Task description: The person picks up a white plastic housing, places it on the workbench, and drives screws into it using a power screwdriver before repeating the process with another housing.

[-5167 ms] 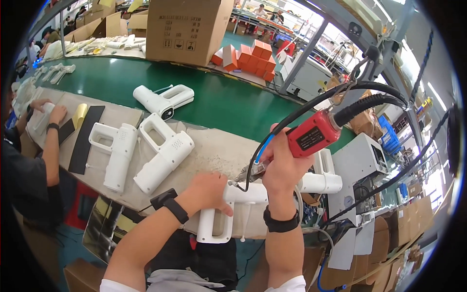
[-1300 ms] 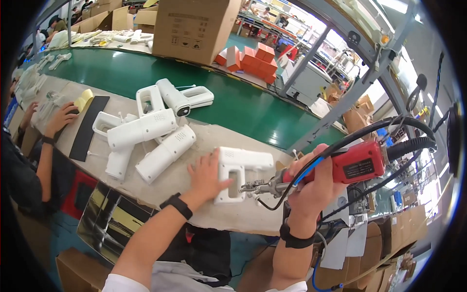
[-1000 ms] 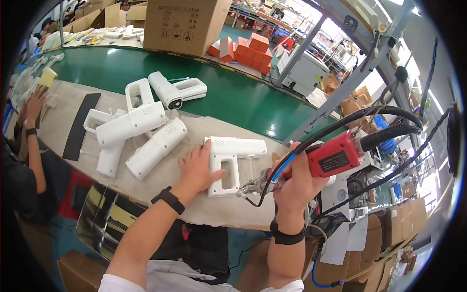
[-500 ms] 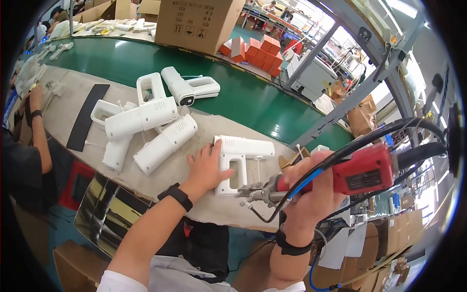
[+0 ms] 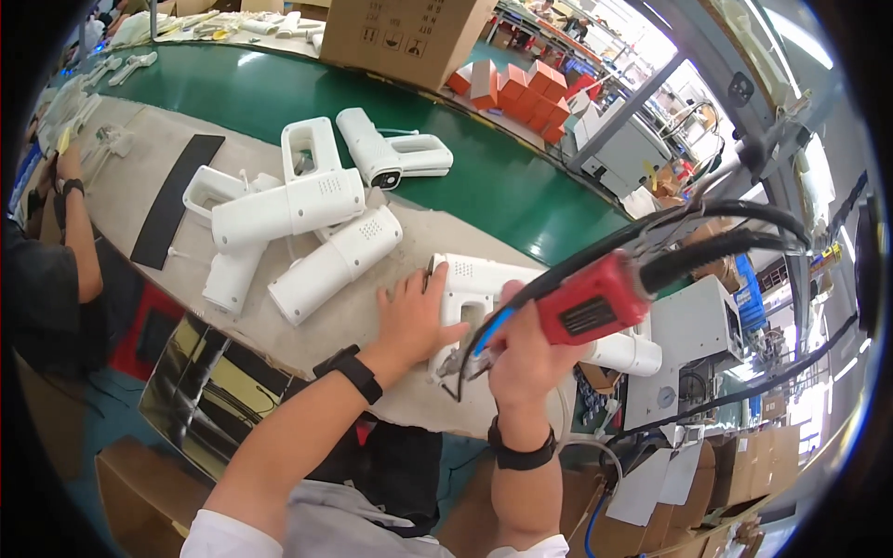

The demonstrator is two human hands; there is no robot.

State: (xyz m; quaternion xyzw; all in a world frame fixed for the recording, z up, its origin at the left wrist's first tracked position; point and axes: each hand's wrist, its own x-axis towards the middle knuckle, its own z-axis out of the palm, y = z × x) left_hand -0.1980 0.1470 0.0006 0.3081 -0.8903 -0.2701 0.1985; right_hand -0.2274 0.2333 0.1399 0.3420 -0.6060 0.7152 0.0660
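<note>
A white gun-shaped plastic housing (image 5: pixel 462 270) lies on the cloth-covered table in front of me. My left hand (image 5: pixel 412 321) rests against its left side with fingers spread, index fingertip on the top corner and thumb across the handle loop. In my right hand (image 5: pixel 528 361) is a red power screwdriver (image 5: pixel 595 302) with a metal nose and thick black cables. Its nose points down at the lower end of the housing's handle; the exact contact is hidden by my fingers. Another white housing (image 5: pixel 631 354) sits to the right, partly behind my right hand.
Several more housings (image 5: pixel 288 209) lie piled at left, one (image 5: pixel 367 149) on the green belt's edge. Beside them is a black strip (image 5: pixel 177 200). Beyond the green belt (image 5: pixel 233 93) stand a carton (image 5: pixel 409 37) and orange boxes (image 5: pixel 521 93). A co-worker's hand (image 5: pixel 70 166) is at far left.
My right hand has brought the screwdriver left and tilted it more upright over the housing's handle. My left hand stays on the housing. The whole view has shifted somewhat.
</note>
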